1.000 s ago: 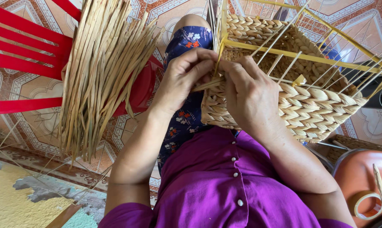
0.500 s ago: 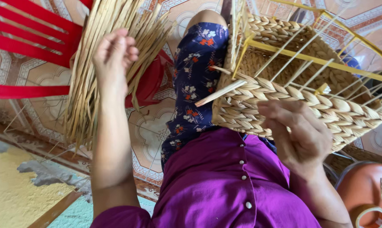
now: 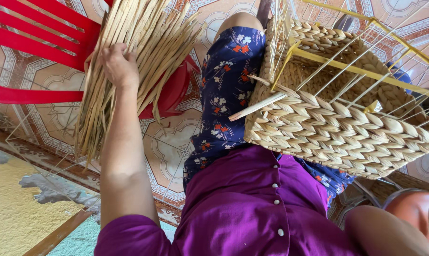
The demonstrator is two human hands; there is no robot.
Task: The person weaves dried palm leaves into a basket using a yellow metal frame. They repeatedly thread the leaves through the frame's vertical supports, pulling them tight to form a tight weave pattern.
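The left hand (image 3: pixel 117 64) is seen pressed into a bundle of dried straw strips (image 3: pixel 129 61), fingers curled in among them; the strips are draped over a red plastic chair (image 3: pixel 29 52), long axis running top to bottom of the view. The right hand is out of view, state undeterminable. A half-woven basket (image 3: pixel 337 128) on a yellow wire frame (image 3: pixel 366 76) is rested on the lap, one loose strip (image 3: pixel 257 106) pointing left.

Red plastic chair (image 3: pixel 29 57), patterned floor tiles (image 3: pixel 171 147)

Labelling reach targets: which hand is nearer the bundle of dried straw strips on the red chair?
Left. The left hand is on the straw bundle, fingers in among the strips. The right hand is out of view; only its forearm shows at the lower right, below the woven basket.
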